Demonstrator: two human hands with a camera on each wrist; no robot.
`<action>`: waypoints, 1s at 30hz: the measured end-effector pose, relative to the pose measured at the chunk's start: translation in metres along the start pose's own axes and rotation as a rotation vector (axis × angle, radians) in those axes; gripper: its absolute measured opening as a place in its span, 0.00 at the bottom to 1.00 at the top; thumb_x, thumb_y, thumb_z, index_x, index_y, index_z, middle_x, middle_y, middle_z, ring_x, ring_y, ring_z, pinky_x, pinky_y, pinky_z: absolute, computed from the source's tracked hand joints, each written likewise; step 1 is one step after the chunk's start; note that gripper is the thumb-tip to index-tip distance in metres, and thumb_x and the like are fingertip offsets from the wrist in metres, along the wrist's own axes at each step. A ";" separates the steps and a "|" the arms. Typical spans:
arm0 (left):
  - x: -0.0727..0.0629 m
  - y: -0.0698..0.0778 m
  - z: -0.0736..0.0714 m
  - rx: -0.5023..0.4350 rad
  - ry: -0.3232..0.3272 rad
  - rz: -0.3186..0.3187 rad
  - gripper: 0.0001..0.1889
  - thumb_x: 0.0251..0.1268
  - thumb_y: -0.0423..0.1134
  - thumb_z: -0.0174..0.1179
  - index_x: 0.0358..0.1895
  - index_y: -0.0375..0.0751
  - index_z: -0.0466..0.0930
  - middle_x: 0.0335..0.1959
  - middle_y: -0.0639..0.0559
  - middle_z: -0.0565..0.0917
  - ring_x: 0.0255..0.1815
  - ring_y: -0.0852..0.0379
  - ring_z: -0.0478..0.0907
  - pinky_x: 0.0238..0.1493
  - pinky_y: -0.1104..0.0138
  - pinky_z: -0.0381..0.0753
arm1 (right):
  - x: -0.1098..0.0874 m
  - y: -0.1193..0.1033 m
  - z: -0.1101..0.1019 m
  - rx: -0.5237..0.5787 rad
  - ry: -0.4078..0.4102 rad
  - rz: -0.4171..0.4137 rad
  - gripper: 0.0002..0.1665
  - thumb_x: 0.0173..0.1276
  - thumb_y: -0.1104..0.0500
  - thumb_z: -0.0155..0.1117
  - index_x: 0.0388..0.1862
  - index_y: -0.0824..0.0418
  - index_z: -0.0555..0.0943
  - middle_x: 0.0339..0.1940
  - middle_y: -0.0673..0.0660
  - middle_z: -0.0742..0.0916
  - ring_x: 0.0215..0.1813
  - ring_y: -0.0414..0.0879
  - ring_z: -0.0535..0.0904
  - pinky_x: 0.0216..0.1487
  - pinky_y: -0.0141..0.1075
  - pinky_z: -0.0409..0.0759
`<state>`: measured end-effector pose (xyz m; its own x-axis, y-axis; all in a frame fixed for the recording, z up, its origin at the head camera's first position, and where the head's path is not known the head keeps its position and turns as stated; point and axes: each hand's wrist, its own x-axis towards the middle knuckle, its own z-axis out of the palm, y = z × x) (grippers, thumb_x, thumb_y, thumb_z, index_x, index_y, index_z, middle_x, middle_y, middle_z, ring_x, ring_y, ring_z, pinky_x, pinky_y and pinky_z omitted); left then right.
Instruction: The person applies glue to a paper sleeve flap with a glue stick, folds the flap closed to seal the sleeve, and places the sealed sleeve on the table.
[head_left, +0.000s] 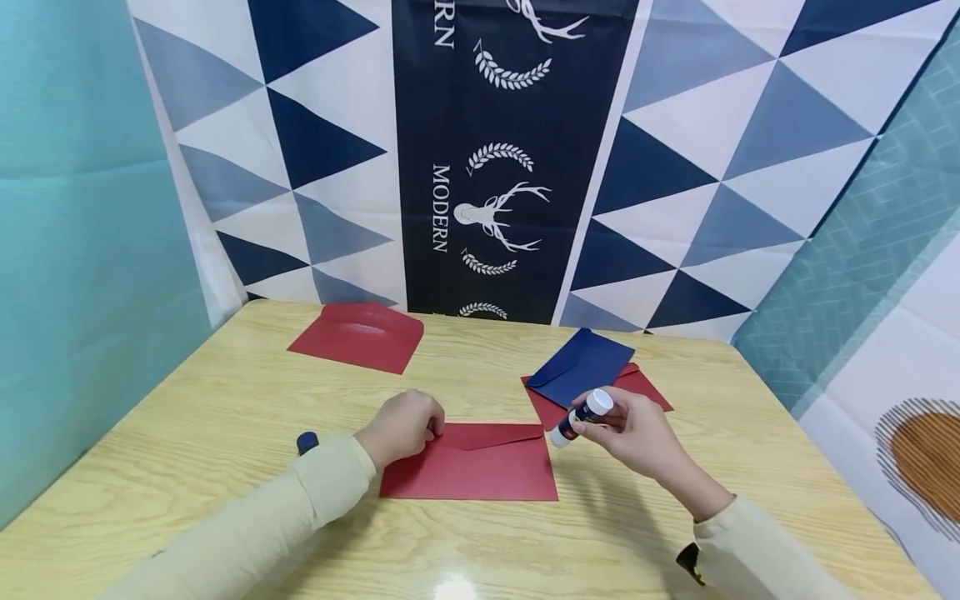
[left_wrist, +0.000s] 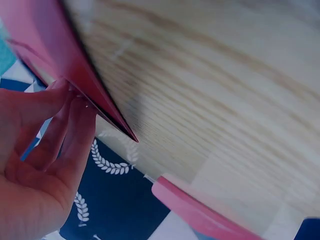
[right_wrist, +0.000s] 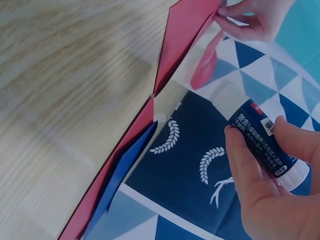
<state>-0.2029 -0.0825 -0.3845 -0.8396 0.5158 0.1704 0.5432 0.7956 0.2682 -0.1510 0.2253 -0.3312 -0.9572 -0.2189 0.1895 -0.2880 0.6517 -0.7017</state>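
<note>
In the middle of the table lies a red envelope [head_left: 487, 471], its long flap edge along the far side. My left hand [head_left: 403, 427] pinches that envelope at its far left corner; the left wrist view shows thumb and fingertips [left_wrist: 64, 85] on the paper edge. Off the envelope's right end, my right hand [head_left: 637, 435] holds an uncapped glue stick [head_left: 576, 422] above the table. This glue stick has a dark blue label, a white base and a pale end pointing down and left. A dark blue cap [head_left: 307, 442] stands beside my left forearm, partly hidden by the sleeve.
Another red envelope [head_left: 360, 337] lies at the back left with its flap raised. At the back right a blue envelope [head_left: 581, 367] rests on top of a red envelope [head_left: 647, 387]. A patterned cloth [head_left: 487, 125] hangs behind the wooden table [head_left: 187, 417].
</note>
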 end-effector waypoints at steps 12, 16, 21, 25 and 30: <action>0.007 0.001 -0.002 0.004 -0.023 -0.006 0.07 0.50 0.27 0.66 0.24 0.45 0.85 0.25 0.53 0.85 0.29 0.59 0.77 0.36 0.65 0.81 | 0.003 -0.003 0.004 0.015 -0.017 -0.012 0.17 0.59 0.62 0.70 0.47 0.63 0.81 0.44 0.65 0.87 0.38 0.46 0.87 0.40 0.33 0.86; 0.012 0.007 -0.002 0.017 -0.047 0.020 0.04 0.53 0.32 0.67 0.26 0.46 0.86 0.26 0.55 0.86 0.31 0.60 0.78 0.37 0.66 0.82 | 0.004 -0.004 0.004 0.015 -0.015 -0.017 0.16 0.59 0.62 0.70 0.47 0.63 0.82 0.45 0.65 0.87 0.39 0.47 0.87 0.40 0.33 0.86; 0.015 0.012 0.007 0.017 -0.039 0.079 0.03 0.55 0.33 0.67 0.27 0.45 0.86 0.27 0.55 0.86 0.32 0.59 0.80 0.37 0.67 0.82 | 0.004 -0.004 0.005 0.021 -0.027 -0.004 0.17 0.60 0.62 0.70 0.48 0.64 0.81 0.46 0.65 0.87 0.40 0.48 0.87 0.41 0.34 0.86; 0.015 0.014 0.012 0.002 -0.025 0.063 0.03 0.56 0.32 0.66 0.27 0.44 0.85 0.27 0.55 0.85 0.31 0.60 0.79 0.37 0.68 0.81 | 0.005 -0.004 0.005 0.002 -0.022 -0.005 0.17 0.59 0.62 0.70 0.48 0.63 0.82 0.46 0.66 0.87 0.40 0.48 0.88 0.41 0.34 0.86; 0.015 0.016 0.013 0.003 -0.027 0.055 0.04 0.56 0.32 0.66 0.27 0.45 0.84 0.27 0.55 0.85 0.31 0.60 0.78 0.37 0.69 0.81 | 0.005 -0.005 0.005 -0.003 -0.011 0.009 0.17 0.59 0.62 0.70 0.48 0.63 0.82 0.46 0.66 0.87 0.40 0.49 0.87 0.40 0.34 0.86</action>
<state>-0.2070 -0.0575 -0.3902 -0.8078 0.5675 0.1591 0.5890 0.7665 0.2562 -0.1539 0.2178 -0.3305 -0.9594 -0.2209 0.1754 -0.2792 0.6558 -0.7014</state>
